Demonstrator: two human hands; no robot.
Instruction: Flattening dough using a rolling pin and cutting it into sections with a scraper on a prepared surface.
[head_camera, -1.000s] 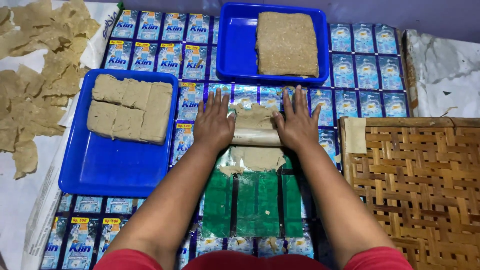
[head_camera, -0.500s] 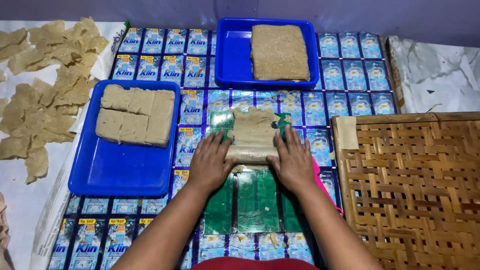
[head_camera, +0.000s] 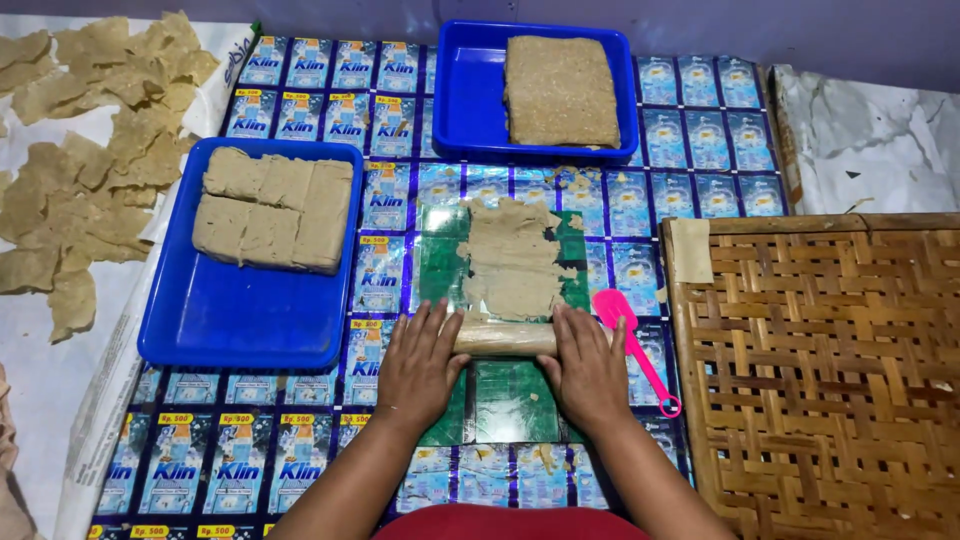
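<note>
Now my left hand (head_camera: 418, 365) and right hand (head_camera: 587, 368) lie flat, fingers spread, pressing the rolling pin (head_camera: 505, 338) near me on the green sheet (head_camera: 505, 400). Half a second ago it sat farther out on the dough; now the dough (head_camera: 512, 262) lies thin and ragged beyond it, and a pink spatula (head_camera: 632, 345) shows.

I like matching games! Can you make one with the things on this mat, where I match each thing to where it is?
1. rolling pin
2. pink spatula
3. cut dough blocks
4. uncut dough slab

A. in the far blue tray
B. under the left hand and right hand
C. in the near blue tray
D. beside the woven mat

Pairs: 1-B, 2-D, 3-C, 4-A
</note>
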